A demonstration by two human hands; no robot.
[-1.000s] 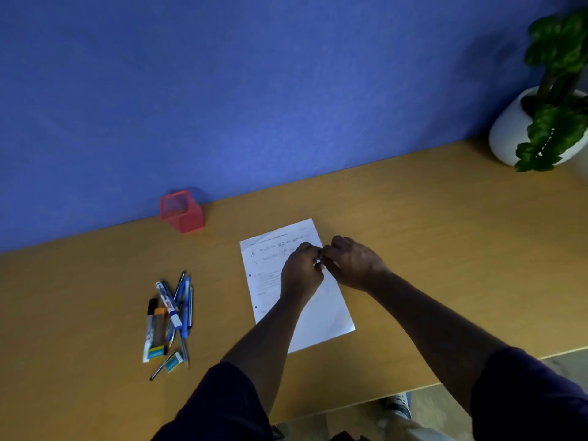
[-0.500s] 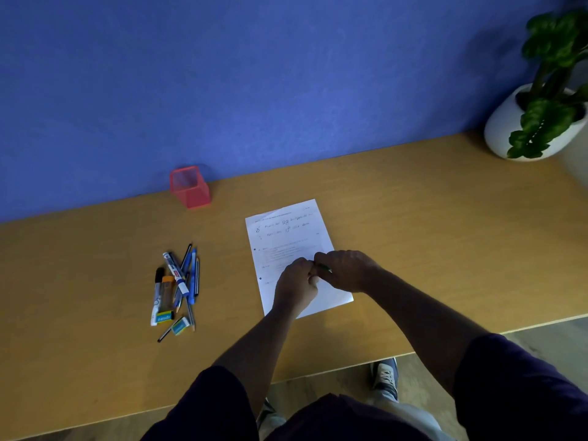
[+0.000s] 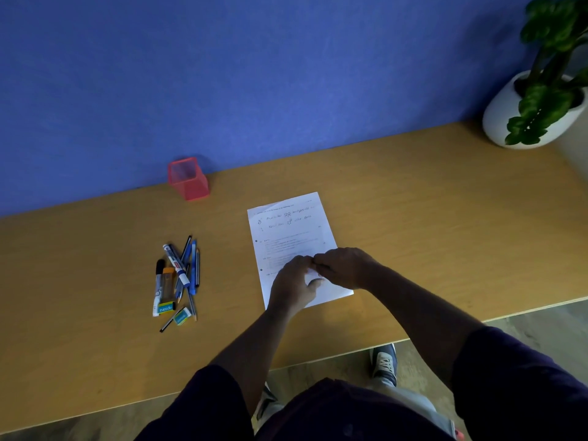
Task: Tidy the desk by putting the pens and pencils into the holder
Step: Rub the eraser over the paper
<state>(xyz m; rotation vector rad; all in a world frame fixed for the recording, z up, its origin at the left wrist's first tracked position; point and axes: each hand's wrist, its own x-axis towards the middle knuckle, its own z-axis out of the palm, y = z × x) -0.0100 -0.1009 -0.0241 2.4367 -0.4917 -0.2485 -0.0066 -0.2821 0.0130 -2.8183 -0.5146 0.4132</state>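
Observation:
My left hand (image 3: 291, 286) and my right hand (image 3: 348, 268) meet fingertip to fingertip over the lower half of a sheet of paper (image 3: 288, 229). Both have curled fingers and pinch a thin pen between them, which is almost wholly hidden. To the left on the desk, a pile of pens and pencils (image 3: 181, 272) lies loose, with a marker on top. The red mesh holder (image 3: 188, 179) stands upright at the back against the blue wall and looks empty. Neither hand is near the pile or the holder.
Two small erasers (image 3: 165, 308) lie at the near end of the pile. A white pot with a green plant (image 3: 512, 119) stands at the far right of the wooden desk (image 3: 429, 218). The desk's front edge runs just below my forearms.
Both hands, still joined, have drawn back from the top of the paper to its lower half. The thin green object seen between them half a second ago is now covered.

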